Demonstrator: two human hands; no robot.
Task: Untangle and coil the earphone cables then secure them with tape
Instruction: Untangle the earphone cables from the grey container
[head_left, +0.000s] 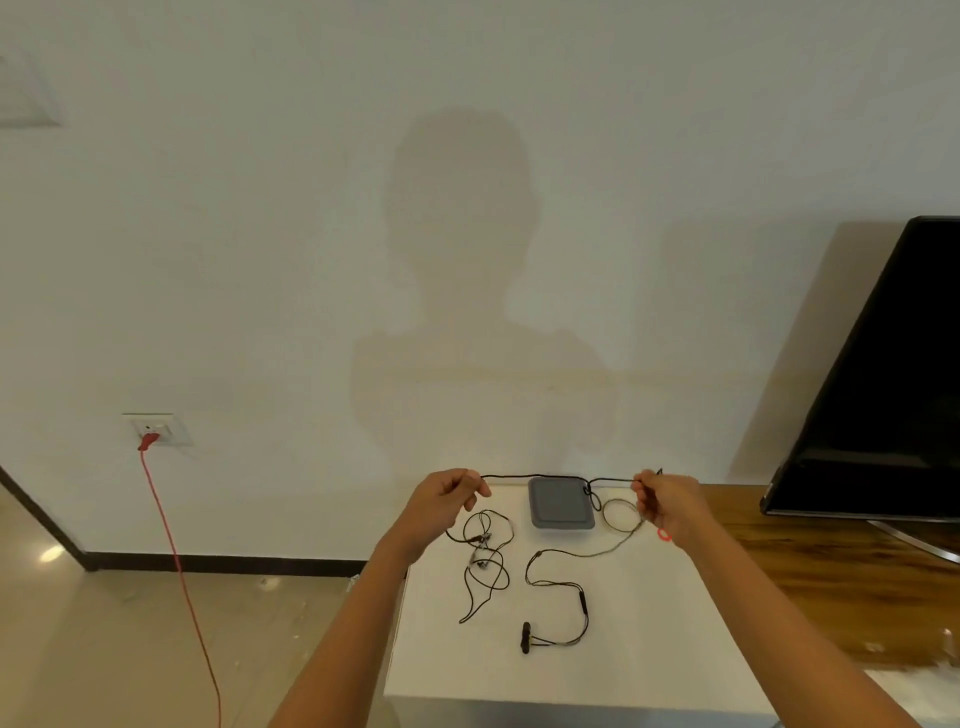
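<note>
The left hand (448, 496) and right hand (666, 500) are raised above the far edge of the white table (649, 623), each with fingers pinched closed on 1 end of a black earphone cable (535, 476) stretched taut between them, with a small knot toward its 3 o'clock end. A grey pad (560, 503) lies beneath the span. On the table, a tangled dark cable (485, 558) lies at 9 o'clock of the pad, and a greenish neckband earphone (563, 613) lies at 6 o'clock.

Red ring (664, 534) half behind right hand (670, 506)
</note>
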